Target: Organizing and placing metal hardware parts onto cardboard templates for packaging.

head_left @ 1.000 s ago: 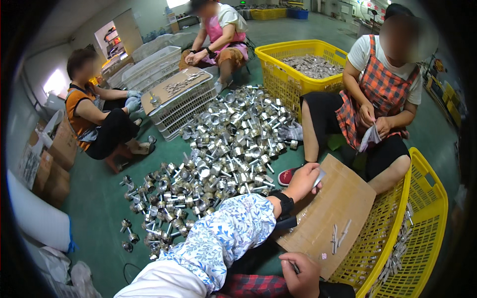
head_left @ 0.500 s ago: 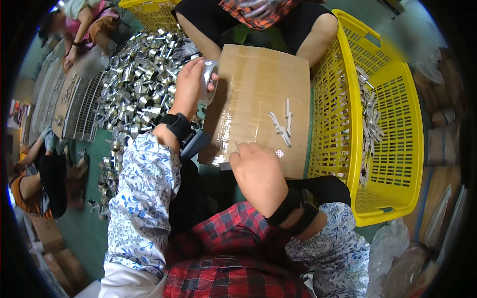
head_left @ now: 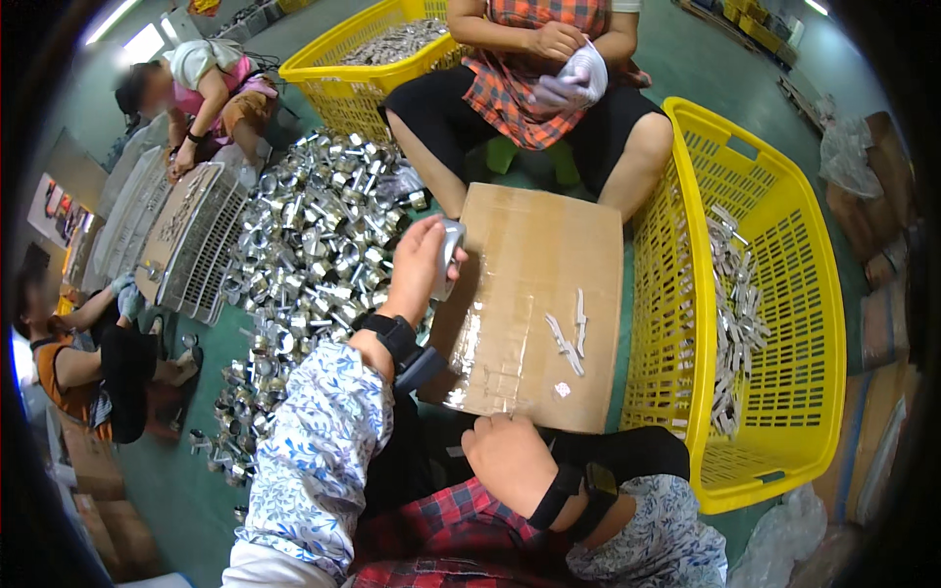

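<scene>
Left hand (head_left: 420,269) grips a grey piece (head_left: 452,242), probably stiff and slick, best held by its edges; right hand (head_left: 510,459) curled, contents unclear.

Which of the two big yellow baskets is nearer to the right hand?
The basket right of the cardboard; the far basket stands beyond the metal parts.

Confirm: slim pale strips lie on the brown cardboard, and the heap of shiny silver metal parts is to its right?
Wrong side: the head view shows the heap of shiny silver metal parts left of the brown cardboard. The slim pale strips lie on it.
</scene>
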Action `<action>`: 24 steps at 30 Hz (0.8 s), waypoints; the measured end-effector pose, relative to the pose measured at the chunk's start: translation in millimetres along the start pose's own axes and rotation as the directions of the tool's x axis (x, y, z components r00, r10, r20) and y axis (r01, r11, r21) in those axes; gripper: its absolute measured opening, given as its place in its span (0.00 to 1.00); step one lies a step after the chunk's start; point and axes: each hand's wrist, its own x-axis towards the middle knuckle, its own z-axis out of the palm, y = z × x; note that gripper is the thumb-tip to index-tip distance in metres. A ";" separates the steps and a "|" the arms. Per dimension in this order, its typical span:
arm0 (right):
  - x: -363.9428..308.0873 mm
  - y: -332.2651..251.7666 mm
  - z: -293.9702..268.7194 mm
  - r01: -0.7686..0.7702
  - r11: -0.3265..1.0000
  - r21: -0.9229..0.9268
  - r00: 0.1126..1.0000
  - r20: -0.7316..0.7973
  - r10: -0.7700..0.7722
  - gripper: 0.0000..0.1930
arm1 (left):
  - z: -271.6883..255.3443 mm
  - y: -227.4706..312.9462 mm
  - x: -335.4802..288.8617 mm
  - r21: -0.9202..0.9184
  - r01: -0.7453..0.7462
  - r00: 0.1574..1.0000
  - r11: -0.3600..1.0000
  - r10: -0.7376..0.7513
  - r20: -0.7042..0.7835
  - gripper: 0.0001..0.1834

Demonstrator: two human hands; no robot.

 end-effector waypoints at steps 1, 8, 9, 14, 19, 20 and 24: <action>-1.0 0.4 1.3 0.020 1.000 0.006 1.000 0.009 -0.020 0.04 | 0.9 -1.1 1.5 -0.015 0.004 1.000 1.000 -0.004 0.000 0.19; -1.5 -3.8 2.8 0.081 0.997 -0.013 0.996 0.049 -0.081 0.06 | -2.9 0.2 6.9 -0.044 0.011 1.000 0.999 -0.011 0.013 0.19; -1.7 -3.1 3.8 0.087 0.996 -0.010 0.996 0.037 -0.086 0.05 | -2.6 -0.2 6.5 -0.044 0.014 1.000 0.999 -0.013 0.017 0.19; -3.2 -0.7 4.6 0.088 0.996 0.006 0.992 0.088 -0.088 0.05 | 0.9 -2.6 7.7 -0.070 0.018 1.000 0.997 -0.017 0.017 0.19; -4.3 -4.1 13.3 0.136 0.990 0.039 0.990 0.014 -0.137 0.06 | -4.2 -0.8 1.4 -0.042 0.016 1.000 0.999 -0.016 0.001 0.21; -2.6 -5.1 11.8 0.155 0.987 0.048 0.987 0.024 -0.156 0.06 | -8.3 -1.9 2.8 -0.029 0.015 1.000 0.999 -0.016 -0.022 0.21; -4.9 -3.4 2.8 0.152 0.985 0.082 0.985 0.075 -0.158 0.05 | -2.9 -13.1 8.5 -0.073 -0.009 0.998 0.997 0.005 -0.056 0.20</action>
